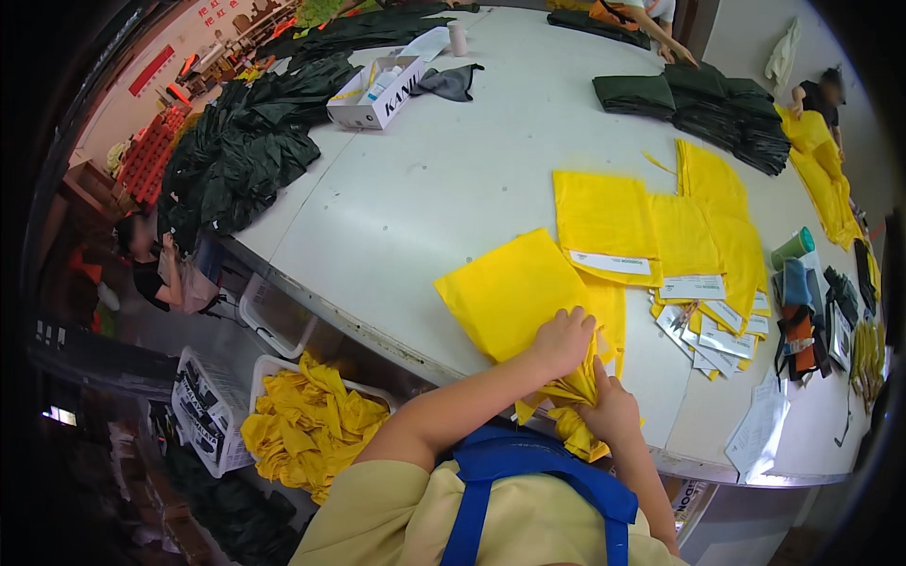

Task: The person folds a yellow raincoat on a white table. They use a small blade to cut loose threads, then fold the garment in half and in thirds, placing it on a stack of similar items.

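Note:
At the near table edge, my left hand (564, 341) is closed on a piece of yellow fabric, fingers curled over its gathered edge. Just right of it and nearer my body, my right hand (612, 412) grips a bunched fold of the same fabric (578, 430). A flat, folded yellow square (510, 288) lies under and beyond my left forearm; whether it joins the bunched part is hidden. Further right lie several folded yellow pieces (604, 217) with white labels. Loose white labels (727, 338) overlap in a pile beside them.
A white box (377, 94) and dark green fabric (245, 141) occupy the table's far left. Folded dark green stacks (703, 99) lie far right, near another person's hand. A bin of crumpled yellow fabric (316, 424) stands left below the edge. A green cup (793, 247) stands right.

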{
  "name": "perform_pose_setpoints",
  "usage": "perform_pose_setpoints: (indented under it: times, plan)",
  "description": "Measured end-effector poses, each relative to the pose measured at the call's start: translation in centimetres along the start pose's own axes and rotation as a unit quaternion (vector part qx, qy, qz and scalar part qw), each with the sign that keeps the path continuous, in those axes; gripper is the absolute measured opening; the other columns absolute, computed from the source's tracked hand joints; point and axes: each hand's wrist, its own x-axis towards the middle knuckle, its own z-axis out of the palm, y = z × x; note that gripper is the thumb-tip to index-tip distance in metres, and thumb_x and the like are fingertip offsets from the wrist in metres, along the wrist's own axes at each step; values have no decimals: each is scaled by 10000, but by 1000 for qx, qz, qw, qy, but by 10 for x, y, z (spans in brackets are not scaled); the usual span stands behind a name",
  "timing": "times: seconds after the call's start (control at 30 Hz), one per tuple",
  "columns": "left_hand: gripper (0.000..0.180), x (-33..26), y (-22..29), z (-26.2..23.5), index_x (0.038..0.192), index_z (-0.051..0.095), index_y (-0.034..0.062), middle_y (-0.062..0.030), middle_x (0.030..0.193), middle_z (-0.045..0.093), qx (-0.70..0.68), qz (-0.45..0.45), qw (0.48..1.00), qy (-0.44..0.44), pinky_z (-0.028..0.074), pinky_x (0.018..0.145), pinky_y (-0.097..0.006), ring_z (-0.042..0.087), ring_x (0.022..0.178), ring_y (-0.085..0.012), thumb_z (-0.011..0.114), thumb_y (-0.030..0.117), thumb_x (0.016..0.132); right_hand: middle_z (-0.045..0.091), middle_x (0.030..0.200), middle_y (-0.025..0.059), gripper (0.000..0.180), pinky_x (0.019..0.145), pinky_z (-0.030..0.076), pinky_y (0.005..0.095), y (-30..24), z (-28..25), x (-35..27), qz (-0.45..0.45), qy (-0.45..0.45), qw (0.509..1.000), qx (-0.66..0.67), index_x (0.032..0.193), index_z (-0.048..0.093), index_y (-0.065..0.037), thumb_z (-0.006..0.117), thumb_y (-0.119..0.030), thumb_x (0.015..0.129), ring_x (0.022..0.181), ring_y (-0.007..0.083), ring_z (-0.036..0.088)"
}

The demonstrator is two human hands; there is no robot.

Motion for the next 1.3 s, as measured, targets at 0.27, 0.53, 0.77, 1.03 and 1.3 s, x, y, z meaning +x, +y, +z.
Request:
perform_pose_setpoints:
  times: [0.27,0.53,0.77,1.03,1.3]
  plan:
    - [83,-7,22,3,855,554,39,-171,846,611,-60,116,989,-75,523,655,-397,637,740,-317,532,108,814,590,924,162,610,713,512,426,6,9,9,2,40,999,5,1269,460,-126,684,-279,722,835,352,618]
    - [743,-100,-38,22,1349,341,57,-193,1280,431,-235,-41,954,180,363,1003,-436,438,1162,-381,686,123,694,621,1107,214,628,855,480,381,38,12,11,73,141,942,295,1294,432,-38,706,-197,752,1038,345,599]
    - [768,-76,-41,68,1463,196,61,-178,1454,343,-515,-112,831,177,345,1042,-332,375,1321,-283,630,49,830,554,1224,137,702,873,480,298,16,1,20,12,84,723,686,1388,321,25,663,-16,776,1038,199,585]
    - [395,-52,-19,47,1253,552,77,-191,1048,643,-363,-121,893,237,505,774,-316,647,941,-320,563,48,859,567,1197,126,659,887,472,309,18,20,37,42,155,762,627,1369,341,11,655,-26,791,1048,206,578]
    - [372,-72,5,60,1199,567,44,-206,920,656,-454,-134,868,151,501,733,-300,665,861,-316,544,-13,833,547,1214,120,557,845,487,340,31,9,51,88,162,609,771,1307,378,-25,639,-47,816,1047,230,575]
